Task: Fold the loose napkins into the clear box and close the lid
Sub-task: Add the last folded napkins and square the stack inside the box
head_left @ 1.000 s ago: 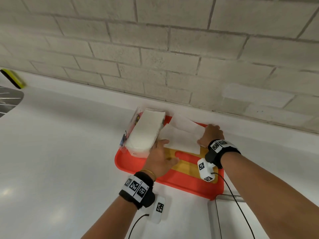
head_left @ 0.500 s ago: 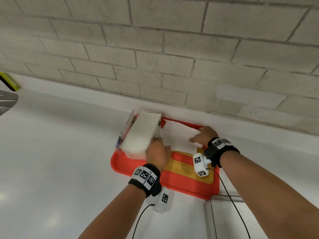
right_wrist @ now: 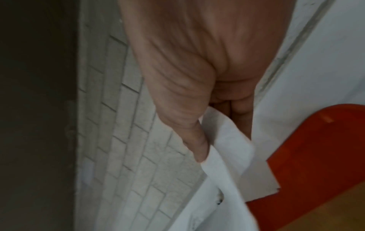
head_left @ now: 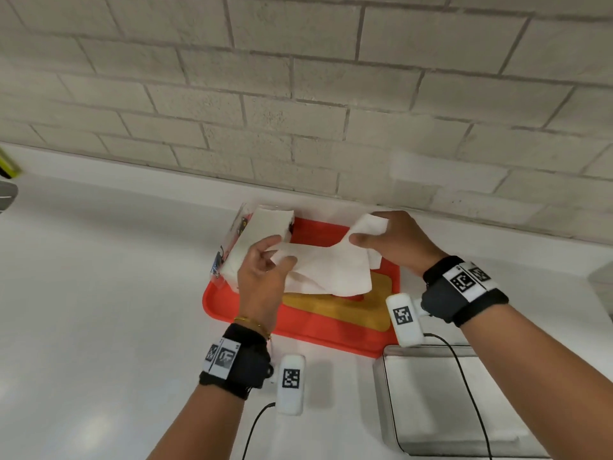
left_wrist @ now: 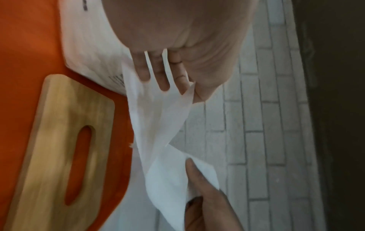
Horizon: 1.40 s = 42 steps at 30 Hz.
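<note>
Two hands share one loose napkin (head_left: 326, 273) above the orange tray (head_left: 308, 336): the left hand (head_left: 262, 277) pinches its left end between thumb and fingers, and the right hand (head_left: 398, 242) nips the far right corner. To fold it well, I judge the ends should be drawn taut and brought together with edges matched before laying it on the napkin stack (head_left: 255, 244) in the clear box (head_left: 229, 250) at the tray's left edge. I count one held napkin, another loose sheet (head_left: 376, 260) beneath the right hand, one stack, one tray, one wooden board (left_wrist: 55, 140); no lid is identifiable.
</note>
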### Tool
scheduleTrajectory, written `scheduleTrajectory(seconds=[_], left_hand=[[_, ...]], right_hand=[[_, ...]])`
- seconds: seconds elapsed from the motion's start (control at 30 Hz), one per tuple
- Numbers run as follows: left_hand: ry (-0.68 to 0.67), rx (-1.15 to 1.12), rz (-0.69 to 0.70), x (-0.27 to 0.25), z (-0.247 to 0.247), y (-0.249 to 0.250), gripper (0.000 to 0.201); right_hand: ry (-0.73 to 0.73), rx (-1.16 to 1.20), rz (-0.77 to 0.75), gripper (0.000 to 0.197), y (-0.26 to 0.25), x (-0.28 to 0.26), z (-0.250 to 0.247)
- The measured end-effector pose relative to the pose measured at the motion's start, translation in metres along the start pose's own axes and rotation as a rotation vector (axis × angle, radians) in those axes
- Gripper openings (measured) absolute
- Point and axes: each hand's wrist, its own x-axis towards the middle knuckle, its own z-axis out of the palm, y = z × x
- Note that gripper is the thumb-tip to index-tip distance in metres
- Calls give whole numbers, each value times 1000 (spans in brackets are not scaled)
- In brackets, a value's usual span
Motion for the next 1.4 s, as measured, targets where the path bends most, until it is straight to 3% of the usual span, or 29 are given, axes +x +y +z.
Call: scheduleTrajectory(seconds=[0.1, 0.2, 0.33, 0.43, 0.5, 0.6, 0.67, 0.87, 0.93, 1.07, 1.27, 1.4], left_hand=[[-28, 59, -30, -14, -18, 3, 48], [-36, 331, 98, -31, -32, 10, 60], [-363, 464, 247, -56, -27, 43, 81], [-602, 465, 181, -68, -12, 54, 85], [-665, 411, 85, -76, -9, 53, 70], [-660, 348, 45, -89, -15, 46, 48], [-624, 374, 65, -93, -23, 42, 48], [-605, 516, 90, -100, -48, 35, 90], [-600, 556, 130, -104, -56, 38, 79], [-661, 535, 157, -115, -67, 45, 36], [-701, 481, 208, -136, -45, 41, 6], [-633, 512, 361, -137, -59, 46, 5]], right_hand=[[-25, 15, -57, 27, -24, -33, -14], [-68, -10, -123, 24, -52, -64, -31], [-225, -182, -202, 14, -86, -99, -45], [-285, -274, -251, 13, -101, -117, -47], [-258, -325, -264, 14, -103, -121, -50], [-224, -379, -244, 13, -98, -124, -58], [-254, -384, -216, 11, -92, -129, -62], [-387, -288, -201, 14, -86, -141, -55], [-401, -282, -209, 13, -86, -142, -51], [-435, -266, -213, 17, -85, -141, -43], [-622, -305, -273, 13, -91, -141, -24], [-665, -265, -237, 18, -91, -140, -29]])
